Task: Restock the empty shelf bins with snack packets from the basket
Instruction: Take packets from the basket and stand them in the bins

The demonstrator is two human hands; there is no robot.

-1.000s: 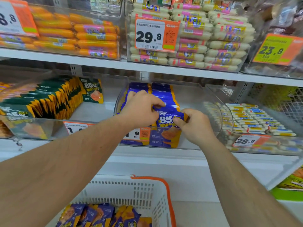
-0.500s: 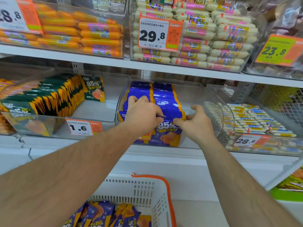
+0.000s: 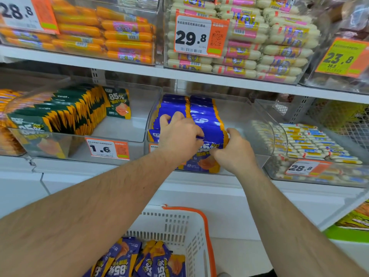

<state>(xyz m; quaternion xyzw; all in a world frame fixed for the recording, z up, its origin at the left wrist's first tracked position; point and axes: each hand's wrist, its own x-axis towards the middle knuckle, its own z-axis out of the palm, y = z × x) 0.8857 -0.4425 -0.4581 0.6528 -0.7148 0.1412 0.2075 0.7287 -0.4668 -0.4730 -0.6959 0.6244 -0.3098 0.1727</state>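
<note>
Both hands are inside the clear middle bin (image 3: 257,116), which I take as the landmark. The left hand (image 3: 179,134) lies on top of the rows of blue packets (image 3: 205,118), its fingers bent over their upper edges. The right hand (image 3: 233,148) pinches the front blue packet at its right edge; this packet shows "85%" in white.

Below the bin, the white basket (image 3: 179,226) with an orange rim holds more purple-blue packets (image 3: 143,260), also printed "85%".

Left of the bin, another clear bin holds green packets (image 3: 65,112) marked "85%", with a price tag (image 3: 107,149) reading "1.6". Above the bin, white sausages (image 3: 279,47) lie behind a tag (image 3: 199,37) reading "29.8". To the right of the bin, a tag (image 3: 305,167) says "28.8".
</note>
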